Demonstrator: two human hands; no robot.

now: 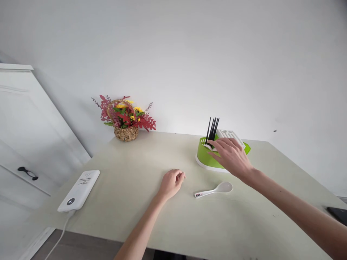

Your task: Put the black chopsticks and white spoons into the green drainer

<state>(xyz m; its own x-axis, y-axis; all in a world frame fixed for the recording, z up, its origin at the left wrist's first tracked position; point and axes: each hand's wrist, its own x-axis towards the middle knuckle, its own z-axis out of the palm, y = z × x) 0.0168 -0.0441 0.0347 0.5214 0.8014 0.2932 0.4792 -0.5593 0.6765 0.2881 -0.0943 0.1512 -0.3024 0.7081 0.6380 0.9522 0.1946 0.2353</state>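
Right hand (230,156), fingers spread, rests on the green cutlery drainer (207,155) at the table's (168,216) far right, apparently touching the black chopsticks (213,129). Left hand (171,183), loosely curled and empty, rests mid-table. Risk: a sideways nudge tips the light drainer, spilling chopsticks onto the white spoon (214,190).

Flower basket (125,122) set far left on table (141,216), against wall. Power bank (79,190) laid at near left edge. Holder (210,159) placed far right, chopsticks (213,130) stood inside. Spoon (214,190) laid near of holder. Left hand (170,184) rested left of spoon; right hand (231,156) placed over holder, perhaps touching.
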